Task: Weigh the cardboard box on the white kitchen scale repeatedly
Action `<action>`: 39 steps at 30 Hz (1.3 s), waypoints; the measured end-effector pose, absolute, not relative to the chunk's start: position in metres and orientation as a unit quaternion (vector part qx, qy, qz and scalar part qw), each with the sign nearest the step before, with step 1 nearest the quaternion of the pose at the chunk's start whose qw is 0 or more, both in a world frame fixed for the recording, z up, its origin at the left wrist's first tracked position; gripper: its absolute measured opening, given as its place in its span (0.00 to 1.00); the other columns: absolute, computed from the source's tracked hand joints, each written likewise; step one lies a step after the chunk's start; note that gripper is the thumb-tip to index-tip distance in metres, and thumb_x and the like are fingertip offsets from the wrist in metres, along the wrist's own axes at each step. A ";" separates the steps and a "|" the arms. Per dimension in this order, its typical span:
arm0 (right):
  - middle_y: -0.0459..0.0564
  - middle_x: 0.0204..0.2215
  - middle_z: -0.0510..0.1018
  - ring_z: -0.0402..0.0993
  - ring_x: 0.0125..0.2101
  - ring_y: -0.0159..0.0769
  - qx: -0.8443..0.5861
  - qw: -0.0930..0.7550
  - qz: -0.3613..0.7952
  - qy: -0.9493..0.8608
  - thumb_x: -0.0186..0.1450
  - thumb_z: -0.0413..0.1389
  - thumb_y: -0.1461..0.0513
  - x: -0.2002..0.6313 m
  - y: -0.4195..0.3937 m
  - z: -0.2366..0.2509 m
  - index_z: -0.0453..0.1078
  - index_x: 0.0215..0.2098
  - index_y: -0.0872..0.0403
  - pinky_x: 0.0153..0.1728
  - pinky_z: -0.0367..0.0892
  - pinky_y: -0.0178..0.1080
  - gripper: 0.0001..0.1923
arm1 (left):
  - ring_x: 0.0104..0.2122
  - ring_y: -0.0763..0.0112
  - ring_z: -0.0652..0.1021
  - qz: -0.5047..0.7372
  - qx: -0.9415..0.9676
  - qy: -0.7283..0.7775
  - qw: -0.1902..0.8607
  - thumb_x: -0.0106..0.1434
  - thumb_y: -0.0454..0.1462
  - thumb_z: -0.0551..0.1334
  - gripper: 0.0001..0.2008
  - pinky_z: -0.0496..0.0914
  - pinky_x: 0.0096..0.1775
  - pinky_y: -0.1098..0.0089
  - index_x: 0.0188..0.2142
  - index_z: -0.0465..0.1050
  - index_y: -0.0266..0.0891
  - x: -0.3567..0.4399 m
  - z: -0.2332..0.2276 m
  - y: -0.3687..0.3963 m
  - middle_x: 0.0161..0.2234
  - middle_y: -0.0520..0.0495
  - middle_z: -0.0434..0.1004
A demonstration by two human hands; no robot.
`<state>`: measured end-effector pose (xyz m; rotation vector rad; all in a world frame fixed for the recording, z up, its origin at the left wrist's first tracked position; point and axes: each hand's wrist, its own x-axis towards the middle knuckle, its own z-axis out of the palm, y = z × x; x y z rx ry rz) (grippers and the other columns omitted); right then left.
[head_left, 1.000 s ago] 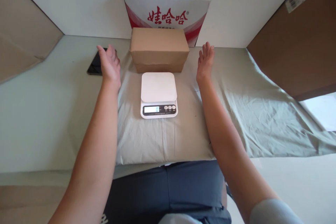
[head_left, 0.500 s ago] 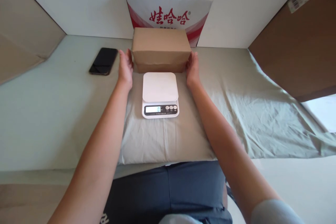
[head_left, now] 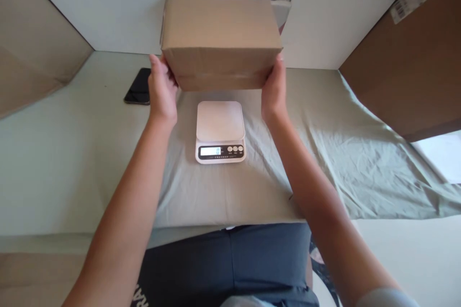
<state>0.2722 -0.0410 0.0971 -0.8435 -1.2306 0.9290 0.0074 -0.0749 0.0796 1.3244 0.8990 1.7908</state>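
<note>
A brown cardboard box (head_left: 222, 64) is held up off the cloth between my two hands. My left hand (head_left: 163, 88) grips its left end, with the thumb up and the other fingers partly hidden against the side. At the opposite end my right hand (head_left: 275, 87) presses on the box, its fingers mostly out of sight under and behind the edge. Just below and in front of the box lies a white digital kitchen scale (head_left: 220, 122). Its platform bears nothing and its display reads 0.
A dark smartphone (head_left: 139, 87) lies left of my left hand, partly covered by it. White panels (head_left: 313, 29) stand behind, with large brown cardboard (head_left: 425, 67) at the right and more cardboard (head_left: 39, 43) at the left. A pale green cloth (head_left: 90, 153) covers the table.
The box has risen from the cloth and come closer, now hiding most of the printed white carton behind it. Both hands have moved up with it and spread slightly apart.
</note>
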 end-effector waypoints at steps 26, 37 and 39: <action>0.44 0.72 0.80 0.69 0.80 0.53 -0.407 0.620 0.370 -0.560 0.76 0.50 0.35 0.290 -0.174 0.061 0.69 0.75 0.26 0.83 0.66 0.61 0.32 | 0.76 0.42 0.75 0.676 0.519 0.406 0.330 0.79 0.67 0.54 0.33 0.68 0.77 0.43 0.56 0.91 0.56 0.034 0.051 -0.195 0.57 0.43 0.89; 0.48 0.69 0.81 0.74 0.75 0.53 -0.407 0.618 0.385 -0.552 0.75 0.52 0.34 0.293 -0.176 0.060 0.71 0.73 0.31 0.81 0.67 0.59 0.33 | 0.68 0.42 0.82 0.691 0.517 0.401 0.308 0.79 0.68 0.56 0.36 0.72 0.75 0.45 0.55 0.92 0.48 0.033 0.044 -0.193 0.53 0.41 0.90; 0.49 0.70 0.81 0.74 0.75 0.54 -0.406 0.617 0.387 -0.553 0.76 0.53 0.34 0.293 -0.177 0.061 0.72 0.72 0.34 0.81 0.66 0.60 0.33 | 0.64 0.43 0.85 0.703 0.517 0.391 0.294 0.76 0.70 0.58 0.39 0.74 0.73 0.46 0.54 0.91 0.43 0.033 0.039 -0.191 0.51 0.38 0.90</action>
